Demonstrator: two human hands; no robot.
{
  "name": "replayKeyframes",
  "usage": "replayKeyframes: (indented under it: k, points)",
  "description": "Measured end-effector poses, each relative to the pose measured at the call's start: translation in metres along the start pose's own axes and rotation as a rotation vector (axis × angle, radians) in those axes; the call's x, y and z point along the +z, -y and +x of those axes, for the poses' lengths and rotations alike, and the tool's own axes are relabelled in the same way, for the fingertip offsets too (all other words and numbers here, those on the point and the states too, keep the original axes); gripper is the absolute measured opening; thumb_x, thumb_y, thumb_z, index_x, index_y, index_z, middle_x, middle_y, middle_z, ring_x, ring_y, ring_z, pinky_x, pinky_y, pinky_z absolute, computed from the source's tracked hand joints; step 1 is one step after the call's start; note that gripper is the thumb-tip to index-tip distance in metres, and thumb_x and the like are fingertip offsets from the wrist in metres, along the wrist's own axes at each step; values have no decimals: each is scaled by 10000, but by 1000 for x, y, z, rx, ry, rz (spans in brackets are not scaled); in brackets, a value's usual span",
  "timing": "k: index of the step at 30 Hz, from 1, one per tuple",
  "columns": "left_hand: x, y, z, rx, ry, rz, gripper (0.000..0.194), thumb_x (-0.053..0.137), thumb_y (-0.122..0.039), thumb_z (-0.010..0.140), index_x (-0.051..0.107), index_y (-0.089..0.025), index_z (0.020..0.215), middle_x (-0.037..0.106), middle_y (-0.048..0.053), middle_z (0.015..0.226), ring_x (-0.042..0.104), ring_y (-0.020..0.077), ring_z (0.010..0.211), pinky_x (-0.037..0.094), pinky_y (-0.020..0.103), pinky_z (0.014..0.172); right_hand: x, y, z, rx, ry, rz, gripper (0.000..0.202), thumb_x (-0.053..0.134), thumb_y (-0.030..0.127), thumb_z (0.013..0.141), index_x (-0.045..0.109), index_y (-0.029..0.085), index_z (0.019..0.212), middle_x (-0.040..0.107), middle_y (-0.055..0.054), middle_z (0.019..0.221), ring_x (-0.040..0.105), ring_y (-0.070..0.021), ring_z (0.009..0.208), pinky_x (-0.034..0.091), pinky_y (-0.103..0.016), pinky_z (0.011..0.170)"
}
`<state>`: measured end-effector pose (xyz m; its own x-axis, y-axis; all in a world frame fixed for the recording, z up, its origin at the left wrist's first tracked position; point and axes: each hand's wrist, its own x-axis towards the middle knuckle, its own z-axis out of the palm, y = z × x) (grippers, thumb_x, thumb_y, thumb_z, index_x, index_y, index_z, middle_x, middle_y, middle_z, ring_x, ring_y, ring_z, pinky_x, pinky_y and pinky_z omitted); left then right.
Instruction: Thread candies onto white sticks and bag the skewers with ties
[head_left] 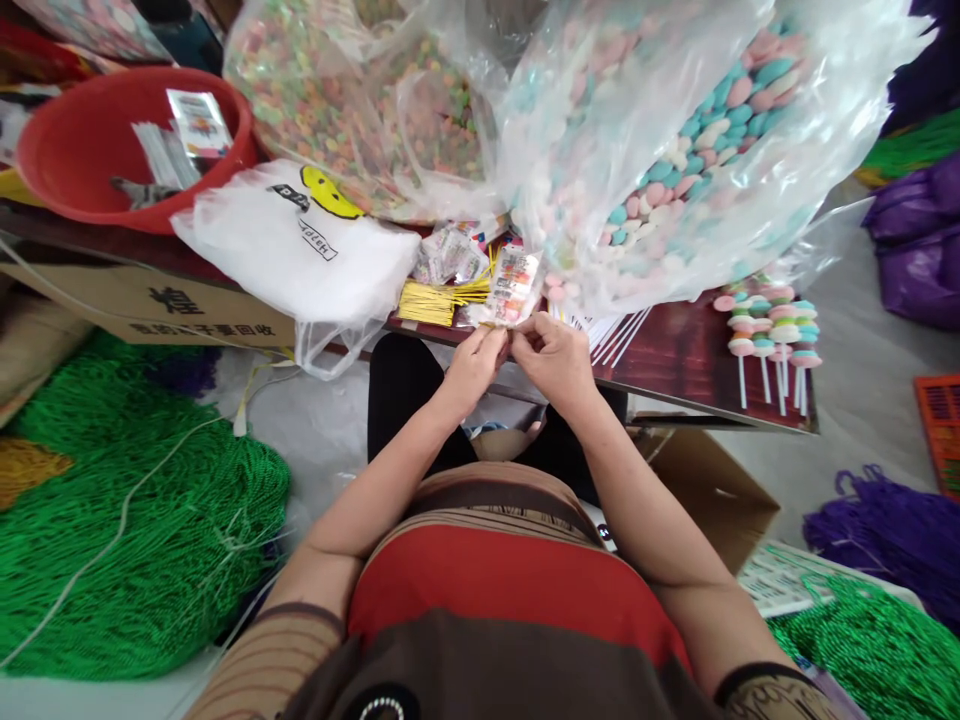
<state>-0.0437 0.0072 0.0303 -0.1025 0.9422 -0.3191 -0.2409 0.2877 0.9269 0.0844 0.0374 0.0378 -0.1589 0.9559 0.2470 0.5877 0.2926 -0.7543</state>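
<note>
two close pinches, left hand [477, 358] and right hand [553, 352], hold the near end of a clear packet [514, 285] just beyond the fingertips; it looks filled, though whether it is fastened i cannot tell. left of the hands, yellow ties [426, 303] lie loose; well right, candy skewers [780, 330] stand threaded, seemingly unwrapped. beyond, a left bag [360, 110] and right bag [697, 180] hold loose candy; far left, a red basin [64, 185] holds white strips [166, 155].

Holding both bare forearms [382, 478] angled inward, elbows [326, 560] wide at near left and near right; pinching with left hand [478, 362] and right hand [556, 352], fingers [491, 346] curled, tips just beside each other.
</note>
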Motion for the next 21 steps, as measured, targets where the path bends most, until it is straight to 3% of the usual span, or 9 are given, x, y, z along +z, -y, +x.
replayKeyframes:
  k: [3, 7, 11, 14, 18, 21]
  points:
    - [2, -4, -2, -16, 15, -56, 343, 652, -348, 926, 457, -193, 692, 390, -76, 568, 292, 41, 469, 198, 193, 449, -3, 0, -2, 17, -16, 85, 123, 584, 200, 805, 629, 214, 691, 645, 5, 649, 580, -144, 623, 446, -286, 651]
    - [5, -11, -3, -91, 80, -184, 280, 565, -271, 957, 474, -186, 706, 348, -95, 527, 227, 22, 405, 141, 169, 415, -6, 1, -7, 161, 28, 414, 155, 657, 342, 829, 696, 208, 764, 661, 12, 674, 562, -132, 622, 454, -279, 631]
    - [7, -17, -7, -208, 166, -308, 258, 561, -274, 945, 517, -178, 710, 328, -106, 483, 204, 18, 352, 158, 147, 390, -6, 1, -10, 357, 53, 613, 279, 764, 454, 766, 660, 203, 700, 560, 50, 560, 445, -93, 529, 380, -253, 543]
    - [7, -22, -12, -284, 235, -352, 294, 531, -268, 953, 549, -162, 680, 281, -110, 446, 178, 17, 322, 161, 142, 372, -10, -1, -10, 416, 97, 707, 405, 843, 536, 691, 620, 203, 635, 532, 57, 534, 400, -76, 507, 331, -238, 506]
    - [1, -29, -19, -382, 428, -344, 395, 493, -276, 974, 535, -156, 601, 234, -106, 405, 165, 26, 294, 168, 152, 350, -20, -4, -12, 430, 216, 859, 447, 934, 561, 593, 656, 215, 647, 642, 29, 651, 542, -106, 610, 477, -255, 623]
    - [-1, -30, -22, -440, 546, -338, 412, 486, -283, 981, 558, -152, 596, 214, -107, 381, 175, 38, 283, 210, 156, 343, -26, -8, -13, 424, 315, 974, 444, 972, 527, 557, 752, 248, 824, 747, 0, 859, 679, -168, 816, 561, -311, 828]
